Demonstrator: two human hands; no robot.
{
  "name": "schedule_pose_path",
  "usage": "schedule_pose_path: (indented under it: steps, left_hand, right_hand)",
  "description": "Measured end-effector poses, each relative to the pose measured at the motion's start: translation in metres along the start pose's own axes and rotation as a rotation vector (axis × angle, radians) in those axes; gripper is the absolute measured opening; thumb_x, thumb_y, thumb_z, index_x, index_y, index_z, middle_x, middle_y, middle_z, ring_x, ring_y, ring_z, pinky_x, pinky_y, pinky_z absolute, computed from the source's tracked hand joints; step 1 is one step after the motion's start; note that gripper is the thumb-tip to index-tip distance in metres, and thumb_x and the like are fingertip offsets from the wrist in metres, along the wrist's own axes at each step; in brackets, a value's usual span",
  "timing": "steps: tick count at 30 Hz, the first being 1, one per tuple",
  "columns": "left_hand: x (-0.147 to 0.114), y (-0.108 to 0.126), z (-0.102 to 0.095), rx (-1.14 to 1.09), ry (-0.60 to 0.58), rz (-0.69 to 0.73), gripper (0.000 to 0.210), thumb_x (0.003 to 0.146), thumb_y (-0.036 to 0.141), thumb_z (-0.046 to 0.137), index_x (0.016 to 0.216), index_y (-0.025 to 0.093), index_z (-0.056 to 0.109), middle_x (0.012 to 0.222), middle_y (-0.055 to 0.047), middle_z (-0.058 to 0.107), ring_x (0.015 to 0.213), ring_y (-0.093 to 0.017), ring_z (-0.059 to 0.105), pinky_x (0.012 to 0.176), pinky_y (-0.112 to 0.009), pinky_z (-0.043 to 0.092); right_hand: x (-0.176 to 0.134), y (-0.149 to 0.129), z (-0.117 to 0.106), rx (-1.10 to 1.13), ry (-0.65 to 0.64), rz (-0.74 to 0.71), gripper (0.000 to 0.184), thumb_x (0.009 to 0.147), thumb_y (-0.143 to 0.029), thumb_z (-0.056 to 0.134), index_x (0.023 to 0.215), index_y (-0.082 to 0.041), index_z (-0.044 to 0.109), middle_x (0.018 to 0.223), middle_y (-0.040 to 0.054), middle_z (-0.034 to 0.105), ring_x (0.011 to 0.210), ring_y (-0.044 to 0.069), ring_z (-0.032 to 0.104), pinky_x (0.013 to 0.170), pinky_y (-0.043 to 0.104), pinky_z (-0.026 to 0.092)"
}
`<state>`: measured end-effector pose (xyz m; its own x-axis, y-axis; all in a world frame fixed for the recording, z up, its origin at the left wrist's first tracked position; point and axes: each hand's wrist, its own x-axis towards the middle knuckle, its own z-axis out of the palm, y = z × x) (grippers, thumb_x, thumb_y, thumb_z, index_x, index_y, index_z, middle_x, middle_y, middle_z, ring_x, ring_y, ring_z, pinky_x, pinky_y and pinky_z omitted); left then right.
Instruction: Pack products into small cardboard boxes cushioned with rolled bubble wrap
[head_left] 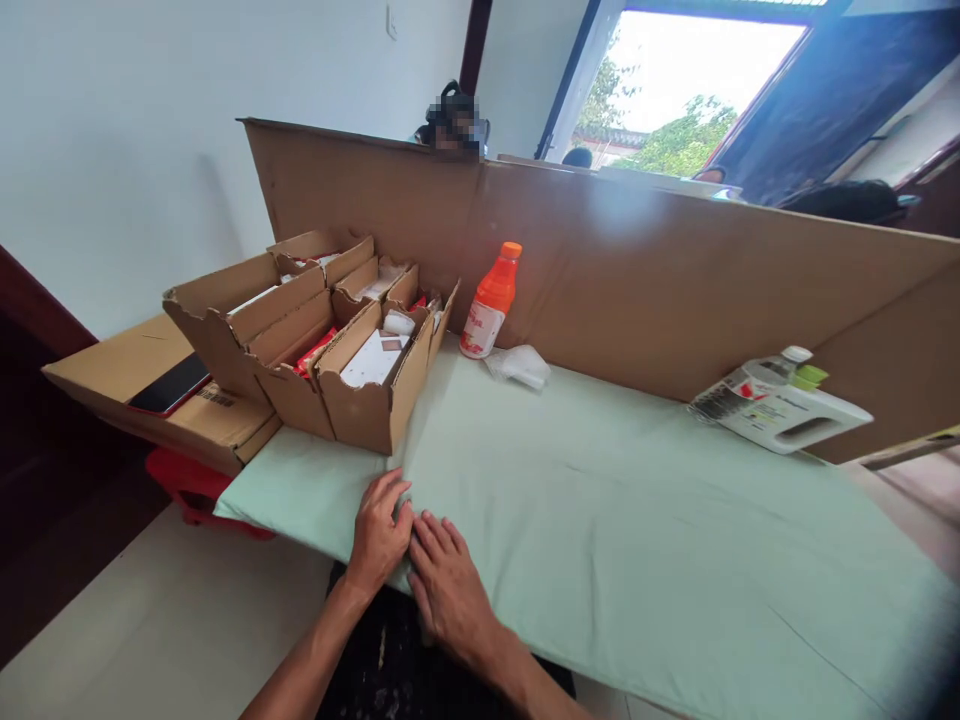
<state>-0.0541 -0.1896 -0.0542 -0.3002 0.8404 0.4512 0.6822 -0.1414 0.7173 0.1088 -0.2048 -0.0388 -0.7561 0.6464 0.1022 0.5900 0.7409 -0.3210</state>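
Note:
My left hand (pixel 381 530) rests at the near edge of the pale green cloth (pixel 615 500), its fingers loosely bent and apart, holding nothing. Right beside it, my right hand (pixel 448 582) lies palm down with fingers stretched out on the table edge, and nothing shows in it. The two hands meet or nearly meet at the left thumb and the right fingertips. Just beyond the left hand stands a group of open cardboard bins (pixel 360 425). They hold red packets (pixel 316 352), white cards (pixel 375 358) and a small white roll-like item (pixel 398 322).
An orange bottle (pixel 489 300) stands by a clear plastic bag (pixel 523 368). At right, a clear bottle (pixel 757 380) and a white jug (pixel 810 418) lie against the cardboard partition (pixel 637 280). A dark tablet-like device (pixel 171 385) lies on a flat carton (pixel 112 365). Beyond the partition is a person (pixel 452 120).

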Motion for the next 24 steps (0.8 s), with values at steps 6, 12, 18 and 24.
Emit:
schedule_pose_path:
  steps: [6, 12, 18, 24]
  left_hand:
    - [0.015, 0.005, -0.007, -0.109, -0.175, -0.071, 0.027, 0.087, 0.021, 0.050, 0.103, 0.019, 0.073, 0.118, -0.011, 0.072, 0.110, -0.025, 0.069, 0.095, -0.042, 0.058]
    - [0.076, 0.031, 0.002, -0.285, -0.385, -0.101, 0.028, 0.088, 0.021, 0.053, 0.109, 0.020, 0.072, 0.118, -0.010, 0.073, 0.110, -0.022, 0.068, 0.096, -0.037, 0.056]
    - [0.090, 0.026, 0.047, -0.313, -0.389, -0.085, 0.029, 0.083, 0.015, 0.053, 0.104, 0.018, 0.073, 0.103, -0.009, 0.076, 0.097, -0.022, 0.071, 0.087, -0.036, 0.058]
    - [0.084, 0.011, 0.066, -0.289, -0.315, 0.045, 0.028, 0.083, 0.012, 0.051, 0.100, 0.017, 0.072, 0.094, -0.009, 0.077, 0.089, -0.023, 0.072, 0.080, -0.038, 0.057]
  right_hand:
    - [-0.006, 0.019, -0.014, 0.263, -0.101, -0.272, 0.038, 0.090, -0.032, 0.060, 0.127, -0.023, 0.065, 0.138, 0.0110, 0.064, 0.134, 0.026, 0.053, 0.113, 0.044, 0.043]
    - [0.091, 0.072, -0.150, 0.392, 0.248, -0.236, 0.029, 0.094, -0.013, 0.050, 0.114, -0.023, 0.069, 0.096, 0.0056, 0.076, 0.089, 0.017, 0.069, 0.081, 0.030, 0.055]
    - [0.263, 0.087, -0.248, -0.095, 0.278, -0.188, 0.015, 0.092, -0.022, 0.062, 0.093, -0.018, 0.076, 0.116, 0.0093, 0.071, 0.107, 0.024, 0.059, 0.094, 0.039, 0.044]
    - [0.342, 0.085, -0.230, -0.475, 0.003, -0.113, 0.014, 0.084, -0.024, 0.068, 0.088, -0.014, 0.077, 0.124, 0.0162, 0.064, 0.120, 0.033, 0.049, 0.091, 0.044, 0.037]
